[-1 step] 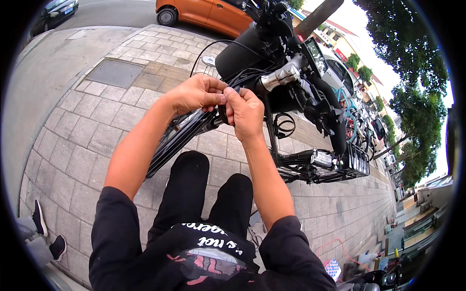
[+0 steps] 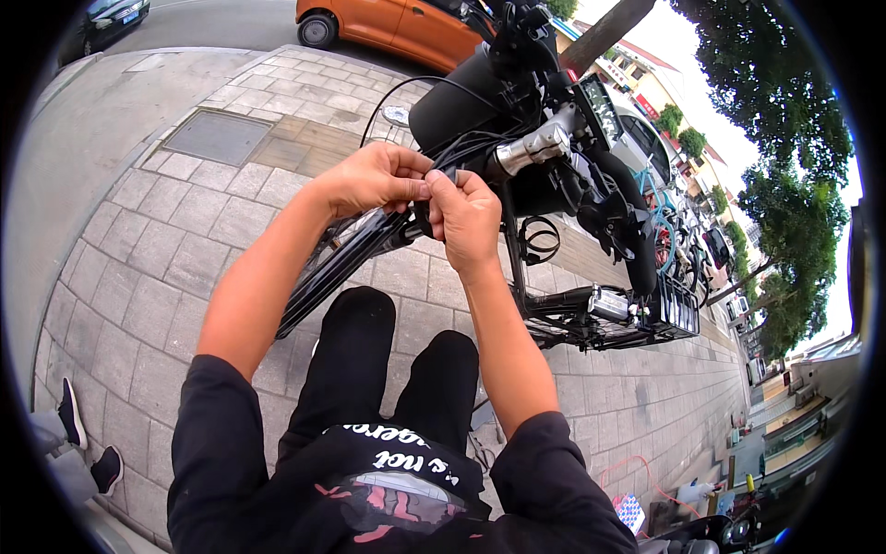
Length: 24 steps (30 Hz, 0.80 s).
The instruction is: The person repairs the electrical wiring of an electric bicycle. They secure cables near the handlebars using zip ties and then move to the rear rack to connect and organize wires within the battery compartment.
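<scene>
My left hand [image 2: 380,180] and my right hand [image 2: 466,220] meet in front of a black bicycle [image 2: 503,208], thumbs and fingertips pinched together. Between the tips a small dark grey piece [image 2: 451,174] partly shows; its kind is too small to tell. Black cables [image 2: 478,140] run just above the fingertips toward the handlebar area. Right of them is the silver stem [image 2: 535,150], and a black cylindrical bag [image 2: 454,106] sits above. The black fork [image 2: 337,268] slants down to the left below my left wrist.
A rear rack [image 2: 678,309] extends to the right. Parked bikes [image 2: 666,231] and a tree trunk [image 2: 604,37] stand beyond. An orange car [image 2: 397,32] is at the far kerb. At lower left another person's shoes [image 2: 107,469] rest on the paving [image 2: 175,314]; a red cord [image 2: 651,469] lies lower right.
</scene>
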Tool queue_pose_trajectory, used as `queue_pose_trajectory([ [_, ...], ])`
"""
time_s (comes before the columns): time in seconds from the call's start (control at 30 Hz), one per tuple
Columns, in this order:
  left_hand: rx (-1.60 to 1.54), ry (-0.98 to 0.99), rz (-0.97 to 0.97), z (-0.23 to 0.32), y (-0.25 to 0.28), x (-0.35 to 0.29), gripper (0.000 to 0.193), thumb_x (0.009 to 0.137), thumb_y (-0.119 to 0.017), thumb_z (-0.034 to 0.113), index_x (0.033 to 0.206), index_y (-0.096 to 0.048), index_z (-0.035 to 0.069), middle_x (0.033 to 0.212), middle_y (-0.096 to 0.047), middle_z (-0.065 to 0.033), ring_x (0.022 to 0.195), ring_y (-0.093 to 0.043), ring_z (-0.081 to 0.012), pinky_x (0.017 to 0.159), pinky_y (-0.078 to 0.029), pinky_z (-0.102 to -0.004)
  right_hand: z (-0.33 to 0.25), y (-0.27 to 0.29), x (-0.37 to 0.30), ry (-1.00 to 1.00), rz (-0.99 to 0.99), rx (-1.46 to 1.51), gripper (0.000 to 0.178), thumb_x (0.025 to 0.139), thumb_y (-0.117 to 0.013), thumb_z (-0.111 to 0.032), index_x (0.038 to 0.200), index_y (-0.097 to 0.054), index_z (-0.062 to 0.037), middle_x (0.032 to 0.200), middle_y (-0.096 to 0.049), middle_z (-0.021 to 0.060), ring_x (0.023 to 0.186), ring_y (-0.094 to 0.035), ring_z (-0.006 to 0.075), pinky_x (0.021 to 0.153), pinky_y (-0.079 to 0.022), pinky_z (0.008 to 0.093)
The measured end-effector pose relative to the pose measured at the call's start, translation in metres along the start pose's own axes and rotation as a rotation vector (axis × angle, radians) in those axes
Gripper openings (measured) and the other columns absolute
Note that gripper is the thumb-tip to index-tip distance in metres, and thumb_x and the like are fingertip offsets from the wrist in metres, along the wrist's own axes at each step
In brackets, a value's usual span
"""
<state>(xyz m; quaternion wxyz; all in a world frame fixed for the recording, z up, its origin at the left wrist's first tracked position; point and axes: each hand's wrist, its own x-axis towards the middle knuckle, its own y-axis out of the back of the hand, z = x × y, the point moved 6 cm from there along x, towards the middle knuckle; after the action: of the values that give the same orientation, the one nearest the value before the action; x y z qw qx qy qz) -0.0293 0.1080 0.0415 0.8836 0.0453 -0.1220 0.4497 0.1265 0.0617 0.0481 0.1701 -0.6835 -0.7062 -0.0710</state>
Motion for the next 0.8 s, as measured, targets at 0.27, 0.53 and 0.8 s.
queue_pose_trajectory([
  [0.27, -0.011, -0.057, -0.039, -0.005, 0.001, 0.003, 0.055, 0.101, -0.079, 0.01, 0.145, -0.057, -0.013, 0.111, -0.078, -0.0115, 0.084, -0.07, -0.0111, 0.07, -0.058, -0.026, -0.009, -0.001, -0.016, 0.287, 0.295, -0.096, 0.019, 0.106, -0.066, -0.011, 0.112, -0.055, 0.0038, 0.078, -0.071, 0.0079, 0.052, -0.059, 0.0082, 0.048, -0.047, 0.0228],
  [0.53, 0.008, -0.111, 0.032, -0.008, 0.001, 0.003, 0.057, 0.101, -0.078, 0.01, 0.146, -0.053, -0.014, 0.106, -0.077, -0.0134, 0.086, -0.071, -0.014, 0.074, -0.059, -0.0284, 0.005, 0.0, -0.03, 0.389, 0.386, 0.008, 0.021, 0.106, -0.056, -0.003, 0.121, -0.043, 0.0017, 0.089, -0.072, 0.0142, 0.055, -0.061, 0.0112, 0.053, -0.051, 0.0237],
  [0.8, 0.132, -0.289, 0.259, -0.01, -0.01, 0.002, 0.044, 0.095, -0.08, 0.015, 0.13, -0.068, -0.009, 0.1, -0.078, -0.0093, 0.087, -0.071, -0.0115, 0.077, -0.058, -0.0298, -0.084, -0.041, 0.021, 0.63, 0.011, -1.009, 0.02, 0.098, -0.067, -0.007, 0.114, -0.071, 0.0063, 0.107, -0.077, 0.0237, 0.083, -0.076, 0.0381, 0.081, -0.06, 0.047],
])
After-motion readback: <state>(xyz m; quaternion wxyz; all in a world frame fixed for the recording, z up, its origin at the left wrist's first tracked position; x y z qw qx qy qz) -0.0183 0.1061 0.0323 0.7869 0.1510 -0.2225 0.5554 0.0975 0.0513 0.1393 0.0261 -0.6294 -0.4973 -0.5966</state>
